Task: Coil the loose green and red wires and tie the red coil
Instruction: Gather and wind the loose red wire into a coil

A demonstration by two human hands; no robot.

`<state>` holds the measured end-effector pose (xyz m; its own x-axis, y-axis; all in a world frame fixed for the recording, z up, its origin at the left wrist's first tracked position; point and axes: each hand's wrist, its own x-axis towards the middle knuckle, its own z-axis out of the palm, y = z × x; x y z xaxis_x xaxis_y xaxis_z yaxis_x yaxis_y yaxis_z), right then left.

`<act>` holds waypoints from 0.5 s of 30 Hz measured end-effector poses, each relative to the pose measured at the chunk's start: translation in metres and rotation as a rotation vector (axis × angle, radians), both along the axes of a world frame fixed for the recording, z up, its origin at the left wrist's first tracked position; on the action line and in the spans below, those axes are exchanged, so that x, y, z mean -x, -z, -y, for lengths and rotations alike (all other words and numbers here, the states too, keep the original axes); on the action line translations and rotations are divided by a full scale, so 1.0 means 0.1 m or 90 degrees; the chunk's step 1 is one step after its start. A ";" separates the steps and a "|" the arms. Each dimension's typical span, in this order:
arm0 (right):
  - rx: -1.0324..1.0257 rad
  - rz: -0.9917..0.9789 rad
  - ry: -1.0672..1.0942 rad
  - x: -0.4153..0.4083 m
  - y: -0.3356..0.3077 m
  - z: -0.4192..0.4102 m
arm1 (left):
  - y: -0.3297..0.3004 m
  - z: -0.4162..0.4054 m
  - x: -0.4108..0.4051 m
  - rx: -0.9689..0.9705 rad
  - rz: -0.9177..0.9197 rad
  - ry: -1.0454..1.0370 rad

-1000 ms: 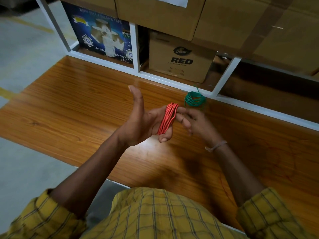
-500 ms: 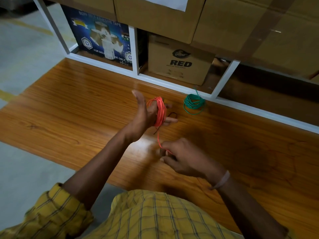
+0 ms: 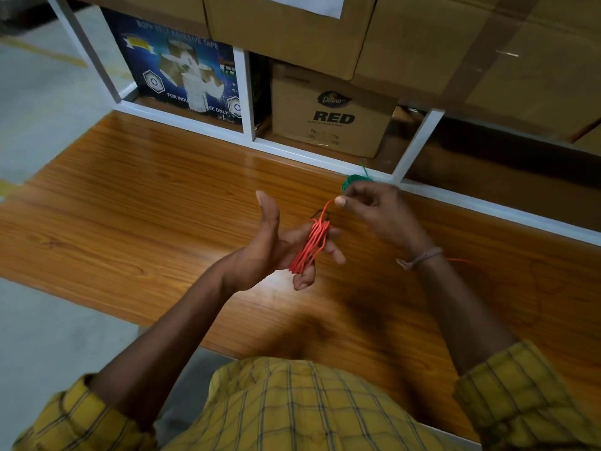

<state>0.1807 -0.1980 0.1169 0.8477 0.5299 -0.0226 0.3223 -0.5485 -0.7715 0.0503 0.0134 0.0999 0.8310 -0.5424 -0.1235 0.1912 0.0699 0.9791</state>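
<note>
A red wire coil (image 3: 310, 245) is wound around the fingers of my left hand (image 3: 270, 249), whose thumb points up above the wooden bench (image 3: 146, 216). My right hand (image 3: 380, 211) pinches the free red strand just above and right of the coil, pulled taut from it. A short loose piece of red wire (image 3: 458, 260) shows on the bench past my right wrist. The green wire coil (image 3: 353, 181) lies on the bench by the white shelf frame, mostly hidden behind my right hand. A thin dark tie (image 3: 317, 214) sits behind the coil's top.
A white shelf frame (image 3: 328, 161) borders the bench's far edge. Under it stand a brown carton marked RED (image 3: 331, 115) and a blue adhesive-tape box (image 3: 182, 76). Large cardboard boxes (image 3: 455, 43) sit above. Grey floor lies to the left.
My right hand rose from low near the bench front to above and right of the coil, carrying the red strand up. The left hand stayed with the coil around its fingers.
</note>
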 end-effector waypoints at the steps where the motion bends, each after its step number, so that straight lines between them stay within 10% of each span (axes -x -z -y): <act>1: 0.013 -0.041 0.006 0.04 0.12 -0.03 | -0.03 -0.02 -0.01 0.019 0.003 -0.007; 15: 0.136 0.015 -0.286 1.00 0.52 -0.20 | -0.02 -0.11 -0.25 0.098 -0.067 -0.262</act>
<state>0.0810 -0.1780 0.0653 0.5387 0.8282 -0.1546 0.5788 -0.4972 -0.6463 0.0756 0.0242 0.1021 0.9686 -0.1880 -0.1624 0.2146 0.3038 0.9283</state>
